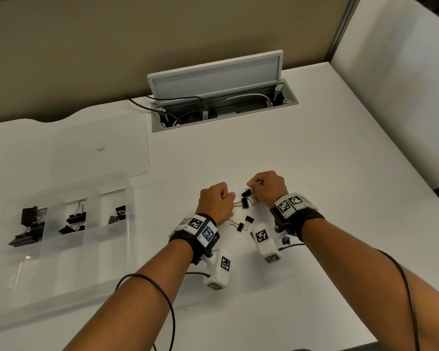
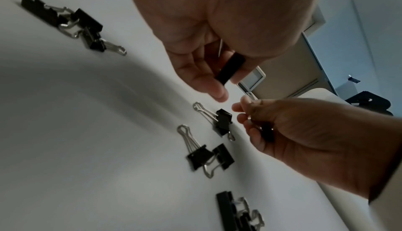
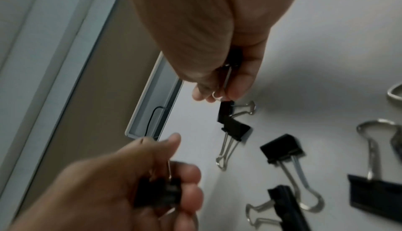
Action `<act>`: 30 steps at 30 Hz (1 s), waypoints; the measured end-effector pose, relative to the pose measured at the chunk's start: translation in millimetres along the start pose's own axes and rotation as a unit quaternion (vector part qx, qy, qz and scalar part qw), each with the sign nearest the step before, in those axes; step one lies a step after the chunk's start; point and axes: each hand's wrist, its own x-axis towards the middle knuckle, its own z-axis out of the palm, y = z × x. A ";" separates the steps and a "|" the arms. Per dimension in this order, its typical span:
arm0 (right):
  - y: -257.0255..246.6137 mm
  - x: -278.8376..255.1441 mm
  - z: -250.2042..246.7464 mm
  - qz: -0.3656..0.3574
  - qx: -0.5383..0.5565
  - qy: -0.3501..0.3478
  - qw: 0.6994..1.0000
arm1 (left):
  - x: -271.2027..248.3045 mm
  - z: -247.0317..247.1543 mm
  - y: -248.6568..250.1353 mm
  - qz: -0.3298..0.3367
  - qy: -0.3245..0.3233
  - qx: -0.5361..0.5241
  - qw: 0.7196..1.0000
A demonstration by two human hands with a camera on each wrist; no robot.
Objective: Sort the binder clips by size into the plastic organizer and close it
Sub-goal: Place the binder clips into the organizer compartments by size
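Note:
The clear plastic organizer [image 1: 129, 224] lies open at the left, its lid [image 1: 99, 148] flat behind it. Black binder clips sit in three compartments: large ones [image 1: 31, 224], medium ones [image 1: 75, 219] and small ones [image 1: 118, 214]. At the table's middle my left hand [image 1: 230, 198] curls round a small black clip [image 2: 231, 69]. My right hand [image 1: 251, 188] pinches another small clip [image 3: 233, 59] by its wire handle. The hands nearly touch. Between them lie two loose clips [image 1: 244, 202], with two more [image 1: 243, 222] nearer me.
An open cable box [image 1: 223, 107] with its flap raised is set into the white desk behind the hands. A beige partition runs along the back. The desk's right edge [image 1: 390, 138] slants away. Cables trail from both wrist cameras.

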 end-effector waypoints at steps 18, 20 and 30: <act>-8.0 -9.3 -3.5 -0.011 -0.045 0.065 0.997 | 5.5 14.3 1.8 0.097 -0.084 0.217 0.968; -4.6 -11.7 -8.8 0.001 -0.020 0.066 0.998 | 7.2 18.4 2.3 0.106 -0.109 0.237 0.960; 15.0 -22.8 -18.7 0.009 0.035 0.061 0.997 | 14.7 33.6 0.0 0.123 -0.154 0.264 0.944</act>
